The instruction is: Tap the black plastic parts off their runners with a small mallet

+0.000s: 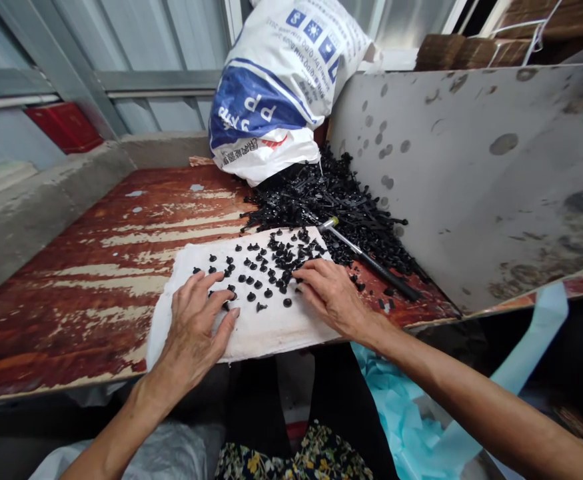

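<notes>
Many small black plastic pieces (251, 297), each with a round head and a short stem, lie scattered on a white cloth (266, 333). Over the cloth's left side, my left hand (194, 323) is open, its fingers spread beside several pieces; one lies between thumb and index finger. My right hand (335, 299) is at the right side, fingers bent and drawn together at the edge of the denser cluster (284, 257). Its fingertips hide whatever they pinch. A hammer (361, 253) with a black handle and yellow-tipped head lies just beyond the right hand.
Behind the cloth, a heap of black plastic strips (341, 193) spills from a white and blue woven sack (281, 93). A grey spotted panel (451, 173) borders the right side of the worn red-brown table (96, 287). Light blue strips (411, 413) hang below the edge.
</notes>
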Demonstrator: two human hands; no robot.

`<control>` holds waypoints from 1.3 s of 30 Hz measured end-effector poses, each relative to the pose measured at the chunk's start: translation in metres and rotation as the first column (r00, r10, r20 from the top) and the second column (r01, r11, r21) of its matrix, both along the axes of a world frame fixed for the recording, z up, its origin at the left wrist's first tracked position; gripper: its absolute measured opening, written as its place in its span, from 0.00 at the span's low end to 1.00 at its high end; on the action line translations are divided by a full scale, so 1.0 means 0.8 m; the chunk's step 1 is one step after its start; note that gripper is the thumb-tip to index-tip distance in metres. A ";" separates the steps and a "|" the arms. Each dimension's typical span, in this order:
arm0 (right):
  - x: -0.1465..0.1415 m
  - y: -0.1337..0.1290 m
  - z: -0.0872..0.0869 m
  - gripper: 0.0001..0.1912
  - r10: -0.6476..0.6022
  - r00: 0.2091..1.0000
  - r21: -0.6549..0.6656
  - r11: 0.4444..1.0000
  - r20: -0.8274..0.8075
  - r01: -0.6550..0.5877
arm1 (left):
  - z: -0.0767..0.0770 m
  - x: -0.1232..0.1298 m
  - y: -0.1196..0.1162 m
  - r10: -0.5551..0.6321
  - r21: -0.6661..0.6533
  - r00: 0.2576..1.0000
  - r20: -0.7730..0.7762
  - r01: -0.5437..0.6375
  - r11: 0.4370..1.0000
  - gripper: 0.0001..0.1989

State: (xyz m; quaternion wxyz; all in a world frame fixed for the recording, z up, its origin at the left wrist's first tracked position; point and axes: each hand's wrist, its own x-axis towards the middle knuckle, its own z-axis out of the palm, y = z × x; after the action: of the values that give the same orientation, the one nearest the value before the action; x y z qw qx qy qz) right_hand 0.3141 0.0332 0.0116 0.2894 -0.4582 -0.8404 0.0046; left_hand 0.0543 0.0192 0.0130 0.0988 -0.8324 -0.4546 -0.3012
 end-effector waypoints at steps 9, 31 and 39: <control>0.000 0.053 0.023 0.26 -0.062 0.931 -0.191 0.972 0.359 0.138 | -0.004 0.050 -0.021 -0.024 -0.002 0.974 -0.225 0.024 1.000 0.18; -0.005 0.019 0.017 0.24 0.015 0.948 -0.102 0.995 0.319 0.018 | -0.032 0.021 -0.017 0.169 0.041 0.973 -0.157 -0.164 0.986 0.24; 0.045 0.001 -0.025 0.18 -0.219 0.964 0.196 0.949 -0.152 0.246 | -0.006 0.018 -0.007 0.081 0.047 0.997 -0.011 -0.081 0.996 0.20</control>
State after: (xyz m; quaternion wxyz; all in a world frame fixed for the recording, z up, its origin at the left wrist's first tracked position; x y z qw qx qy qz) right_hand 0.3500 0.0343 -0.0081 0.3885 -0.5194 -0.7557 -0.0901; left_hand 0.0685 0.0139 0.0078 0.1333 -0.8127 -0.4802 -0.3020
